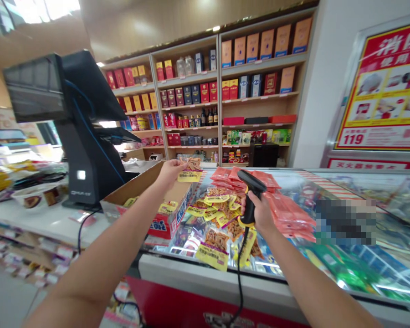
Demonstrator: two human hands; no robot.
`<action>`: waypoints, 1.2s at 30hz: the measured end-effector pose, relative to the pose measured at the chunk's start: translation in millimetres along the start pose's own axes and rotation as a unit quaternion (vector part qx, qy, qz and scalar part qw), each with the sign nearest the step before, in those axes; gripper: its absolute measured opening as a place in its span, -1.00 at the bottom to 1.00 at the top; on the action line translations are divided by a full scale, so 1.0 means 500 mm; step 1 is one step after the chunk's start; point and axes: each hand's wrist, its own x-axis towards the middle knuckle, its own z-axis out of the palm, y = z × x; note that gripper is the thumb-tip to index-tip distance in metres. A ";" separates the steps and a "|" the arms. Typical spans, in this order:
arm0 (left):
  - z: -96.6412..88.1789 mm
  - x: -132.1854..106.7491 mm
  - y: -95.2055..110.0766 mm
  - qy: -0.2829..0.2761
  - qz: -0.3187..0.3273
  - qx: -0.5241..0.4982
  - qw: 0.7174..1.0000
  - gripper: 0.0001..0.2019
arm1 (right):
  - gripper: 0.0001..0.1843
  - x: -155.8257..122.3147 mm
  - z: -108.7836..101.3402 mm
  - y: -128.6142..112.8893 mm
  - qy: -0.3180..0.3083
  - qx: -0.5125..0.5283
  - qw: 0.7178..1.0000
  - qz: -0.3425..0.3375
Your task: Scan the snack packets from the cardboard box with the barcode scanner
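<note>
My left hand [170,173] pinches the edge of a snack packet [190,176], a clear bag with a yellow label. It is held up beside the far corner of an open cardboard box [172,218], in which similar packets lie. In my right hand [258,210] is a black and yellow barcode scanner [250,200], its cord hanging down over the counter front. Under and left of the scanner, a heap of yellow-labelled snack packets [218,205] spreads over the glass top. Stacked orange-red packets [287,214] lie behind and to the right of the scanner.
A glass-topped freezer [294,180] runs across the front. On the left counter stands a dark cash register [89,136], with a bowl [37,196] behind it. Shelves of boxed goods [191,93] line the back wall. A red poster [382,91] hangs at right.
</note>
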 end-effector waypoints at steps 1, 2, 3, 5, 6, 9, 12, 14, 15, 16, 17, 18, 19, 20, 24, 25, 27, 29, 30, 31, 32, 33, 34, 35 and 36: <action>0.030 -0.017 -0.009 -0.014 0.009 -0.014 1.000 -0.67 | -0.55 0.000 0.000 0.000 -0.002 0.000 1.000 0.002; 0.060 -0.035 -0.022 -0.013 0.027 -0.016 0.999 -0.71 | -0.56 0.000 0.000 0.000 -0.001 0.000 1.000 0.003; 0.089 -0.052 -0.036 -0.001 0.050 -0.006 0.999 -0.76 | -0.56 -0.001 0.000 -0.001 0.001 -0.001 1.000 0.003; 0.140 -0.081 -0.067 0.026 0.081 0.039 0.996 -0.85 | -0.55 -0.001 0.001 -0.002 0.004 -0.004 1.000 0.000; 0.161 -0.093 -0.082 0.036 0.087 0.066 0.993 -0.88 | -0.55 0.000 0.001 -0.002 0.004 -0.007 1.000 -0.001; 0.203 -0.116 -0.118 0.058 0.083 0.125 0.987 -0.88 | -0.55 0.000 0.000 -0.004 0.003 -0.016 1.000 -0.005; 0.214 -0.125 -0.146 0.059 0.072 0.152 0.984 -0.86 | -0.57 -0.002 -0.002 -0.007 -0.020 -0.040 0.999 0.001; 0.212 -0.126 -0.163 0.048 0.068 0.163 0.983 -0.87 | -0.59 -0.006 -0.002 -0.010 -0.059 -0.074 0.995 0.020; 0.210 -0.126 -0.170 0.043 0.070 0.165 0.983 -0.87 | -0.59 -0.009 -0.001 -0.011 -0.081 -0.094 0.992 0.028; 0.208 -0.125 -0.176 0.038 0.072 0.164 0.983 -0.87 | -0.60 -0.012 0.001 -0.012 -0.101 -0.114 0.988 0.032; 0.205 -0.124 -0.180 0.035 0.074 0.163 0.983 -0.87 | -0.61 -0.015 0.002 -0.013 -0.118 -0.133 0.983 0.034; 0.203 -0.123 -0.184 0.033 0.076 0.161 0.984 -0.87 | -0.62 -0.018 0.004 -0.014 -0.133 -0.151 0.979 0.033; 0.202 -0.123 -0.185 0.033 0.076 0.161 0.984 -0.87 | -0.63 -0.020 0.006 -0.014 -0.147 -0.166 0.975 0.031; 0.201 -0.123 -0.185 0.034 0.076 0.162 0.983 -0.87 | -0.63 -0.022 0.007 -0.013 -0.158 -0.179 0.971 0.029; 0.200 -0.126 -0.176 0.037 0.080 0.183 0.979 -0.88 | -0.64 -0.024 0.006 -0.011 -0.177 -0.190 0.965 0.029; 0.200 -0.127 -0.174 0.033 0.080 0.190 0.978 -0.89 | -0.64 -0.024 0.005 -0.010 -0.177 -0.187 0.966 0.031; 0.200 -0.129 -0.169 0.032 0.080 0.206 0.975 -0.90 | -0.63 -0.023 0.004 -0.009 -0.180 -0.185 0.966 0.036; 0.199 -0.130 -0.167 0.039 0.082 0.222 0.971 -0.89 | -0.64 -0.023 0.004 -0.009 -0.182 -0.184 0.965 0.042; 0.199 -0.131 -0.167 0.043 0.083 0.226 0.970 -0.89 | -0.64 -0.023 0.004 -0.009 -0.181 -0.182 0.965 0.045; 0.199 -0.131 -0.167 0.044 0.082 0.223 0.970 -0.88 | -0.64 -0.023 0.005 -0.010 -0.179 -0.179 0.966 0.048; 0.199 -0.132 -0.166 0.042 0.082 0.214 0.973 -0.89 | -0.64 -0.024 0.006 -0.011 -0.175 -0.175 0.968 0.051; 0.199 -0.132 -0.166 0.037 0.082 0.201 0.976 -0.89 | -0.64 -0.024 0.007 -0.011 -0.171 -0.172 0.969 0.053; 0.200 -0.133 -0.166 0.032 0.081 0.187 0.978 -0.89 | -0.64 -0.025 0.008 -0.012 -0.168 -0.168 0.970 0.053; 0.200 -0.133 -0.166 0.028 0.080 0.176 0.981 -0.88 | -0.65 -0.026 0.010 -0.012 -0.165 -0.165 0.971 0.053; 0.200 -0.133 -0.165 0.027 0.079 0.168 0.982 -0.88 | -0.65 -0.027 0.010 -0.012 -0.163 -0.163 0.972 0.052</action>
